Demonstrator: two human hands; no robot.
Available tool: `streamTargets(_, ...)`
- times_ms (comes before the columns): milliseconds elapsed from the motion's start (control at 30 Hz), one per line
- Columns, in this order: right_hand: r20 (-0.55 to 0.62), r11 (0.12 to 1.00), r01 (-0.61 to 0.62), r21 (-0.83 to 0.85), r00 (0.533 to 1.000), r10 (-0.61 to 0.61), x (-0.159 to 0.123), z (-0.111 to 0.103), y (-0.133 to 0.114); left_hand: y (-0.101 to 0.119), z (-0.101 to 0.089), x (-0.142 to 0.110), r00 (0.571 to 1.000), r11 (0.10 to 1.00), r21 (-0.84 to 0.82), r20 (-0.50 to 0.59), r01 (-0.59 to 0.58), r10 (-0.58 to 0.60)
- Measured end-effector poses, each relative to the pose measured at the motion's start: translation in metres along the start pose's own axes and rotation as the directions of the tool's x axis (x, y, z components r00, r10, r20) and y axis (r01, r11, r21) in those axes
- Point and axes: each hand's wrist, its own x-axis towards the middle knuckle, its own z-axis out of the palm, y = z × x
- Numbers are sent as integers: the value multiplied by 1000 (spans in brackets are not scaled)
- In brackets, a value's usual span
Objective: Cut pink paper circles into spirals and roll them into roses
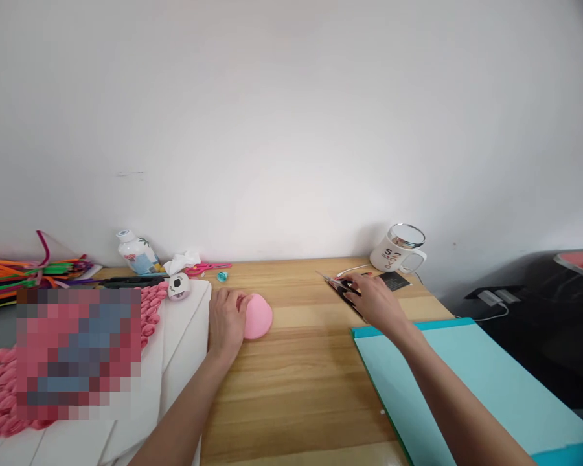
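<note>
Left hand (pixel 228 320): fingers curled over the left edge of the pink disc; whether they grip it, cannot tell.
Pink disc (pixel 259 317): on the wooden table (pixel 291 388), between the white sheets (pixel 179 349) and the blue folder (pixel 447 369).
Right hand (pixel 372 301): fingertips at the handles of the scissors; full closure on them, cannot tell.
Scissors (pixel 337 283): blades pointing toward the wall, left of the black card (pixel 394 280).
Mug (pixel 393 254): white, upright, behind the card.
</note>
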Motion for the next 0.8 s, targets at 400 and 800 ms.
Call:
streamTargets(400, -17, -194, -59, 979, 929, -369, 0, 19, -28, -4, -10, 5, 990, 998, -17, 128, 60, -57)
streamTargets(800, 189, -213, -274, 938, 918, -348, -9, 74, -25, 25, -15, 24, 931, 684, -640, 151, 349, -334)
